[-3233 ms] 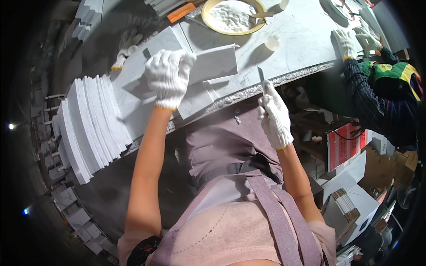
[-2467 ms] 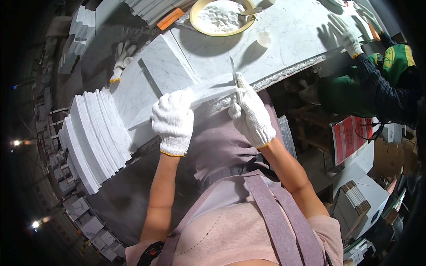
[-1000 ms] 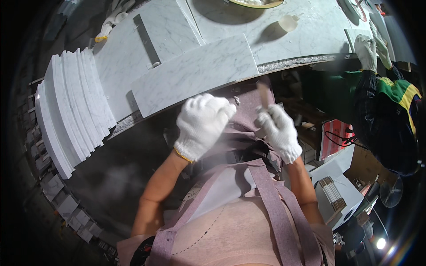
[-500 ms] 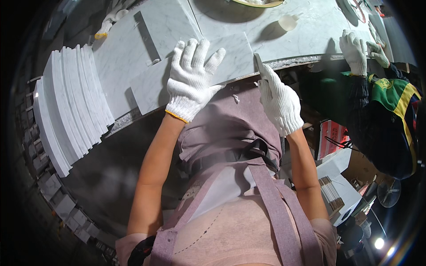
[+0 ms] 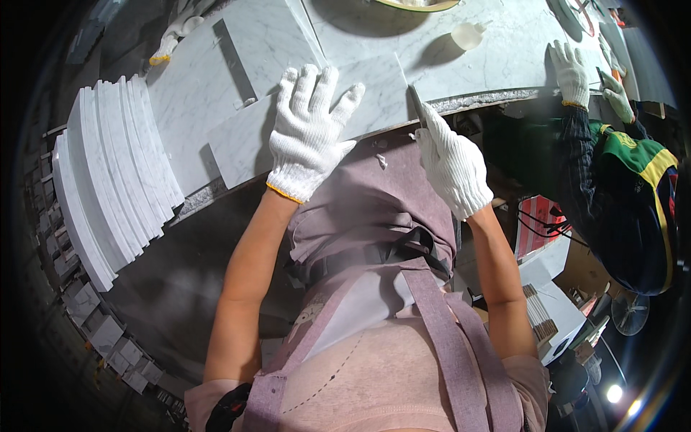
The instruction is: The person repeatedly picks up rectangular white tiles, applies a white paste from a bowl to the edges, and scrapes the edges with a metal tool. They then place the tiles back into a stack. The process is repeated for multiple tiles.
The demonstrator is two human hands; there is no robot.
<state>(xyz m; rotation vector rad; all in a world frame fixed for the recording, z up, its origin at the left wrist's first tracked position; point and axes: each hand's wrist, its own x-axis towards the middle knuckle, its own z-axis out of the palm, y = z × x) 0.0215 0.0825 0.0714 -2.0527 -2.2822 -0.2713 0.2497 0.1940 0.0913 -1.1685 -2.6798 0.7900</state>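
A grey-veined white marble tile point(image 5: 378, 90) lies at the near edge of the worktable, its front edge toward me. My left hand point(image 5: 306, 137), in a white knitted glove with a yellow cuff, rests flat on it with fingers spread. My right hand point(image 5: 455, 164), gloved in white as well, is closed around a thin, dark grey flat tool point(image 5: 417, 106). That tool stands at the tile's right end; its exact kind cannot be made out. Another marble tile point(image 5: 270, 43) lies just beyond, partly alongside the first.
Several marble strips point(image 5: 119, 176) stand stacked at the left. Farther back are a translucent squeeze bottle point(image 5: 468, 36), a rimmed bowl point(image 5: 421, 6) and a spare glove point(image 5: 171, 42). At the right a co-worker's gloved hand point(image 5: 572, 75) lies on the same marble table point(image 5: 403, 36).
My hands and the tile stay almost where they were. The co-worker's nearer hand has flattened out on the table, and the other hand has shifted slightly.
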